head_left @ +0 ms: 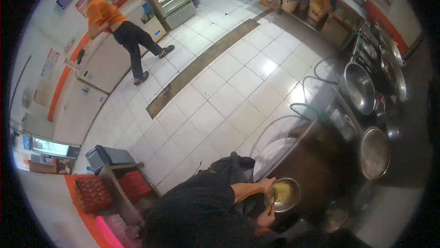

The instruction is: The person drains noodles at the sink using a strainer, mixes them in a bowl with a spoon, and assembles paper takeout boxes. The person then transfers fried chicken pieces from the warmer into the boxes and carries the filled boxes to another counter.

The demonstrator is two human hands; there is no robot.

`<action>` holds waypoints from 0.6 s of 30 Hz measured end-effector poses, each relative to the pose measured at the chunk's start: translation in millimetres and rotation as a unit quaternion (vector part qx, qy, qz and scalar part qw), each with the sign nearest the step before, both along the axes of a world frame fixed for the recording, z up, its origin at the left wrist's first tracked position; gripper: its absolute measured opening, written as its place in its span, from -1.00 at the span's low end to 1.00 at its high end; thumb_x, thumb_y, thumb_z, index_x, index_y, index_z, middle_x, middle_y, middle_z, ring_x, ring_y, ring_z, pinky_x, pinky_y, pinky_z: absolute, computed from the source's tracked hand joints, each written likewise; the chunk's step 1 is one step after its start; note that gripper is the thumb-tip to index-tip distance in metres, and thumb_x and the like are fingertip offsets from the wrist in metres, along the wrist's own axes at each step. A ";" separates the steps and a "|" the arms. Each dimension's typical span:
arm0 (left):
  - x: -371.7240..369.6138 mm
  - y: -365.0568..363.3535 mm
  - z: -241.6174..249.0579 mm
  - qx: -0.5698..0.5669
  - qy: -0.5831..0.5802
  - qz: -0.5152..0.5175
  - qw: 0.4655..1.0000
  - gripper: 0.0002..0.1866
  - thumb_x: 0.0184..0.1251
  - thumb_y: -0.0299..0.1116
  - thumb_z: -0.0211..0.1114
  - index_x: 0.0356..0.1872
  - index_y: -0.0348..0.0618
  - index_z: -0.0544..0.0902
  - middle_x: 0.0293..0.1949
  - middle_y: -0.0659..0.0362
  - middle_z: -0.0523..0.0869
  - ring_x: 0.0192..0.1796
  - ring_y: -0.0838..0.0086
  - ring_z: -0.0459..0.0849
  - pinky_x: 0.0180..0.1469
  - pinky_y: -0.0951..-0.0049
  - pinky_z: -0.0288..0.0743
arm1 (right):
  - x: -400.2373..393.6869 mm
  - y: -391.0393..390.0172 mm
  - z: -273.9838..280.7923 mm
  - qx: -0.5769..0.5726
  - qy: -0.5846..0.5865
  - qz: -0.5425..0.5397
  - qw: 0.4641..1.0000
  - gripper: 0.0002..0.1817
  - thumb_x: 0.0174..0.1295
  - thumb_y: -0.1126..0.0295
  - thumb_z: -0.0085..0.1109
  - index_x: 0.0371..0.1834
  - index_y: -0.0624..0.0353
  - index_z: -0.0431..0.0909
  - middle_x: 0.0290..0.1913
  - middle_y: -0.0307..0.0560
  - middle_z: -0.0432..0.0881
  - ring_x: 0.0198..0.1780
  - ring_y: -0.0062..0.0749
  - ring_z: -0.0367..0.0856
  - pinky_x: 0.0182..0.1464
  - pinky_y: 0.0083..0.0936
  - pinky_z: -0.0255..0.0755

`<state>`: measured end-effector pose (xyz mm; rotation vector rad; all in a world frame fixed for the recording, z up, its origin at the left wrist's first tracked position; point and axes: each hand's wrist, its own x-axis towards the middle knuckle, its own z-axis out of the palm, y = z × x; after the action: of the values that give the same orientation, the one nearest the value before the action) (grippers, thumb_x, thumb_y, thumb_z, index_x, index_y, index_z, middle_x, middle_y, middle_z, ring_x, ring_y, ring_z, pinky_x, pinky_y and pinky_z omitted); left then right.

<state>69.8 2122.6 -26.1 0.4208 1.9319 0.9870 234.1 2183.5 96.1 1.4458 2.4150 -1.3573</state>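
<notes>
A round metal bowl (pixel 297 198) with pale yellow contents (pixel 285 192) is near the bottom of the view, right of my dark-clothed body. My left hand (pixel 267 184) is closed on the upper left part of its rim. Just below the bowl, my right hand (pixel 265 217) grips a thin utensil (pixel 274 201), which reaches over the rim into the yellow contents. The tip of the utensil is hard to make out. Beneath the bowl lies a dark brown surface.
A large metal wok (pixel 357 88) and a round flat pan (pixel 375 153) are at the right. A person (pixel 107 16) in an orange top stands beside white freezers (pixel 107 51). Red net sacks (pixel 94 194) sit at the lower left. A green hose (pixel 306 106) curves near the counter.
</notes>
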 end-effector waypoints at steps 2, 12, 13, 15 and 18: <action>-1.7 -6.7 11.5 -0.013 -0.014 -0.017 1.000 -0.47 0.21 -0.29 0.35 0.18 -0.12 0.38 -0.17 -0.26 0.69 -0.12 -0.26 0.67 -0.13 -0.10 0.50 | 20.5 25.0 -2.0 -0.026 -0.048 -0.023 0.998 -0.55 0.44 0.31 0.07 0.28 0.39 0.52 0.12 0.35 0.66 0.10 0.02 0.68 0.13 -0.23 0.49; 36.1 -28.7 -19.5 -0.046 0.041 -0.011 0.998 -0.51 0.13 -0.18 0.40 0.05 -0.21 0.56 0.05 -0.21 0.67 0.16 -0.11 0.63 0.16 0.04 0.51 | 36.2 -42.2 26.7 0.020 -0.013 -0.024 0.999 -0.56 0.43 0.21 0.10 0.24 0.26 0.57 -0.09 0.38 0.68 -0.09 0.24 0.68 -0.03 -0.11 0.51; 31.3 -33.4 2.2 -0.051 0.079 -0.018 0.995 -0.53 0.15 -0.17 0.40 0.02 -0.20 0.55 0.02 -0.19 0.68 0.11 -0.11 0.65 0.13 0.06 0.51 | 38.7 -42.4 31.3 0.034 -0.049 -0.009 0.998 -0.57 0.43 0.21 0.09 0.23 0.23 0.59 -0.10 0.39 0.68 -0.09 0.24 0.68 -0.04 -0.10 0.51; 23.9 -38.3 29.3 -0.046 0.019 -0.025 0.998 -0.52 0.21 -0.12 0.39 0.03 -0.21 0.51 -0.03 -0.18 0.69 0.05 -0.10 0.66 0.04 0.08 0.51 | 40.6 -29.8 22.5 0.035 -0.073 -0.044 0.996 -0.59 0.43 0.20 0.07 0.23 0.14 0.60 -0.16 0.38 0.68 -0.11 0.24 0.68 -0.05 -0.07 0.51; 34.2 -37.0 40.4 -0.029 -0.011 -0.008 0.999 -0.53 0.21 -0.15 0.37 0.05 -0.17 0.50 -0.08 -0.23 0.69 0.03 -0.11 0.68 0.04 0.09 0.52 | 41.8 -45.5 -23.9 0.074 -0.036 -0.113 0.990 -0.59 0.43 0.22 0.04 0.27 0.04 0.59 -0.25 0.35 0.68 -0.13 0.25 0.67 -0.05 -0.04 0.50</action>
<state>104.0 2085.7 14.2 0.3910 1.9296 0.9185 275.9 2138.0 72.2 1.8197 2.4133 -1.1580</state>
